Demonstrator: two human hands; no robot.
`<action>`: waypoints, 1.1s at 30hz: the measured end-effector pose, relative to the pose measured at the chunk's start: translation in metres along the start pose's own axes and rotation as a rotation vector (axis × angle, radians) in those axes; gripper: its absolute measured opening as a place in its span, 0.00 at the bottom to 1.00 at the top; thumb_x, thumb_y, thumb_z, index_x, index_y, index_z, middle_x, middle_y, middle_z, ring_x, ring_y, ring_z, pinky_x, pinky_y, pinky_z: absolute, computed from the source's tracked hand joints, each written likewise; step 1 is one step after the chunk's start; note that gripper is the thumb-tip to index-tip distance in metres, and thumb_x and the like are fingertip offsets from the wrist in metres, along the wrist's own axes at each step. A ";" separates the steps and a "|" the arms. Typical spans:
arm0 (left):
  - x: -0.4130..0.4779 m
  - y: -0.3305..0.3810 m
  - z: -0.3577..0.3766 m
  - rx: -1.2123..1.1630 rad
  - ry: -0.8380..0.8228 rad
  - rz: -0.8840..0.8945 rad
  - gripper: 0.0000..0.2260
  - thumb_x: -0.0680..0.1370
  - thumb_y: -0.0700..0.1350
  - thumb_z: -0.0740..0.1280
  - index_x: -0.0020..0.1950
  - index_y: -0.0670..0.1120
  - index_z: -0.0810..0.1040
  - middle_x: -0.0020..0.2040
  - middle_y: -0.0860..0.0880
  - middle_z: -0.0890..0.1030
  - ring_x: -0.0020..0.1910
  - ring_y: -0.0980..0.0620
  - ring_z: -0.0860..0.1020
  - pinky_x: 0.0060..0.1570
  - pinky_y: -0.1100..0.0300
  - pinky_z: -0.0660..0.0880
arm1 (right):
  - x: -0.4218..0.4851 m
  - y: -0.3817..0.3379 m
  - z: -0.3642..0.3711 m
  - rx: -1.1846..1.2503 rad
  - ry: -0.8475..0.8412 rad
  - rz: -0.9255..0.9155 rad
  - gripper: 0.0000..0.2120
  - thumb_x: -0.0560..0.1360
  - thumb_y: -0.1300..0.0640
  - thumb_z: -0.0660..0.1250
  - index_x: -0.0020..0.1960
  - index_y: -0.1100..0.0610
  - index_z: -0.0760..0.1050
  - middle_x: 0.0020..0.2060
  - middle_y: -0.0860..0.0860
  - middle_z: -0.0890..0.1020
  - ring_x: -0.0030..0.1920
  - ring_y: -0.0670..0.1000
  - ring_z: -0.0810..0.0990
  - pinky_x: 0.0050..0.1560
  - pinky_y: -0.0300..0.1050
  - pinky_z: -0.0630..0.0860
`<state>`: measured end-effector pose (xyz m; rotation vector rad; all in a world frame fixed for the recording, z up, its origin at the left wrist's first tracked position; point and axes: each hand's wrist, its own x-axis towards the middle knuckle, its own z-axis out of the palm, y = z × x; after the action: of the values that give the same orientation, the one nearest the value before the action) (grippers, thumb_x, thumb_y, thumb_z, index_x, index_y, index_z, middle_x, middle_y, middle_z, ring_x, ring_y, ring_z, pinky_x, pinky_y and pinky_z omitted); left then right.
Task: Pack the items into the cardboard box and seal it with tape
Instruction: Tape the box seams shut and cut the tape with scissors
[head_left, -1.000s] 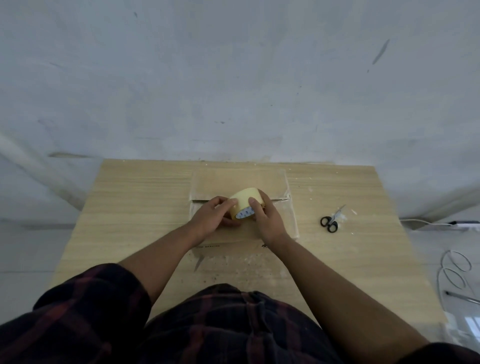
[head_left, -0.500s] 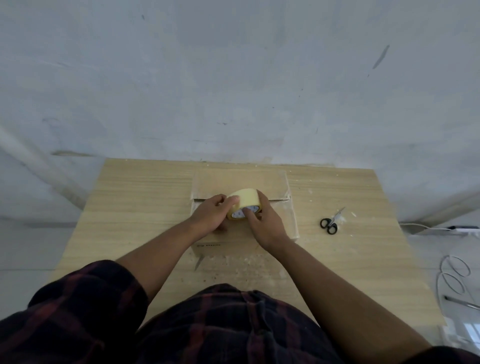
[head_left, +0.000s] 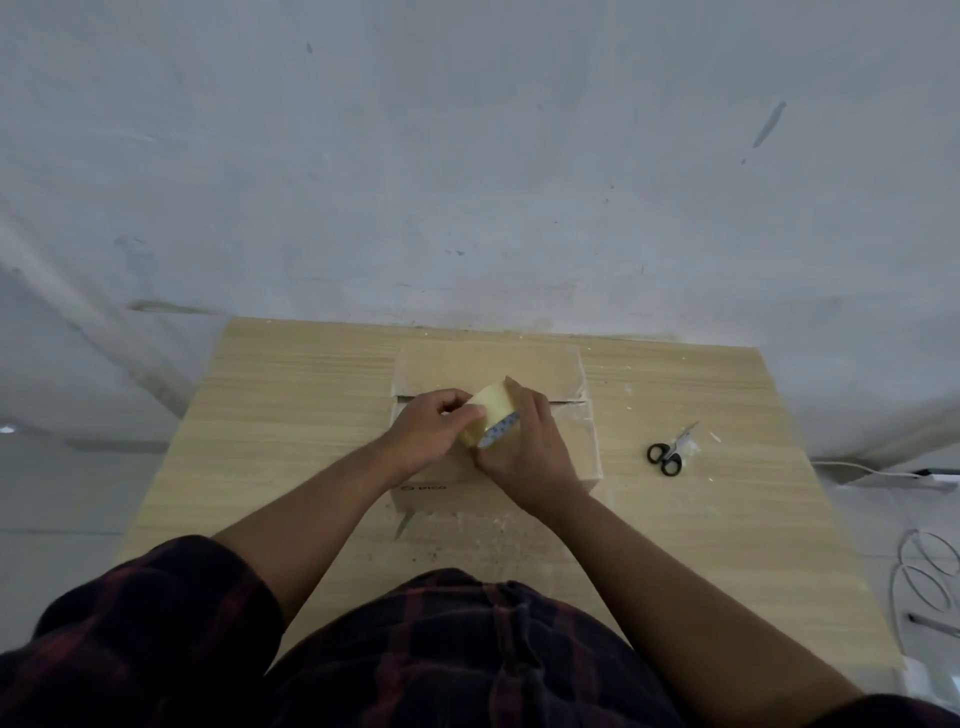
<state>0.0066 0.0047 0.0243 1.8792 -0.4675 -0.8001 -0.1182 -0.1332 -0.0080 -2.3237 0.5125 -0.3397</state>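
A closed cardboard box (head_left: 488, 364) sits in the middle of the wooden table (head_left: 291, 415), its top flaps meeting along a seam. Above that seam a pale yellow roll of tape (head_left: 493, 410) is held tilted, its blue-printed core facing me. My right hand (head_left: 524, 452) grips the roll from the right and below. My left hand (head_left: 431, 431) is at the roll's left face, its fingertips pinching at the roll's surface. Both hands hide the middle of the box top.
Black-handled scissors (head_left: 667, 452) lie on the table to the right of the box. White cables (head_left: 924, 577) and a power strip (head_left: 904, 475) are on the floor at the right. A grey wall stands right behind the table's far edge.
The roll has tilted more upright in my hands and shifted slightly left. My left fingers have moved onto the roll's surface. Box and scissors are unmoved.
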 end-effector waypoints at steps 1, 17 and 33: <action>-0.002 0.000 0.001 -0.004 -0.001 0.000 0.07 0.82 0.52 0.70 0.53 0.53 0.87 0.50 0.57 0.87 0.53 0.56 0.83 0.53 0.59 0.77 | -0.002 0.003 0.002 -0.047 0.051 -0.070 0.49 0.71 0.40 0.77 0.83 0.56 0.59 0.72 0.52 0.69 0.69 0.52 0.74 0.63 0.53 0.81; -0.014 -0.008 0.005 -0.072 -0.013 -0.014 0.08 0.83 0.52 0.69 0.59 0.53 0.86 0.48 0.58 0.88 0.41 0.66 0.82 0.45 0.62 0.74 | -0.010 0.000 0.009 0.076 -0.007 0.080 0.48 0.72 0.40 0.78 0.82 0.50 0.56 0.75 0.48 0.66 0.74 0.50 0.69 0.70 0.52 0.76; -0.003 -0.011 0.009 -0.032 -0.024 -0.021 0.08 0.82 0.53 0.71 0.55 0.53 0.87 0.52 0.56 0.87 0.56 0.54 0.83 0.60 0.55 0.77 | -0.003 0.003 0.002 0.147 0.023 0.157 0.42 0.75 0.29 0.70 0.78 0.47 0.58 0.65 0.45 0.75 0.63 0.48 0.77 0.61 0.52 0.81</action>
<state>-0.0026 0.0057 0.0126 1.8498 -0.4479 -0.8401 -0.1212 -0.1328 -0.0119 -2.1251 0.6543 -0.3182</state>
